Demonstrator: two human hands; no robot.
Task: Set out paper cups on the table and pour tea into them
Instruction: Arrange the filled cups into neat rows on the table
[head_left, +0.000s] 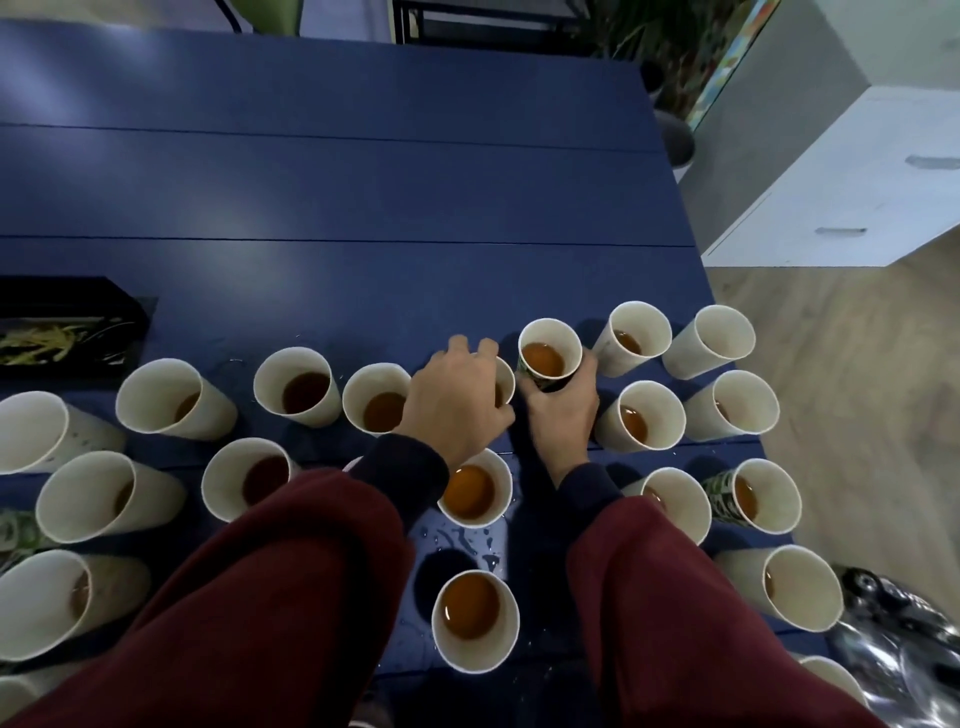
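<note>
Several white paper cups with brown tea stand in rows across the near part of the blue table (363, 197). My right hand (563, 410) grips the side of a tea-filled cup (549, 353) in the back row. My left hand (460, 400) is closed over the top of the neighbouring cup (505, 384), which it mostly hides. Two more filled cups, one (474, 488) just below my hands and another (475, 621) near the front edge, sit between my dark red sleeves. Tea drops lie spilled on the table between them.
A black tray (67, 327) with yellowish contents sits at the left. A shiny metal kettle (904, 649) is at the bottom right corner. White drawers (841, 208) and wooden floor lie beyond the table's right edge. The far half of the table holds nothing.
</note>
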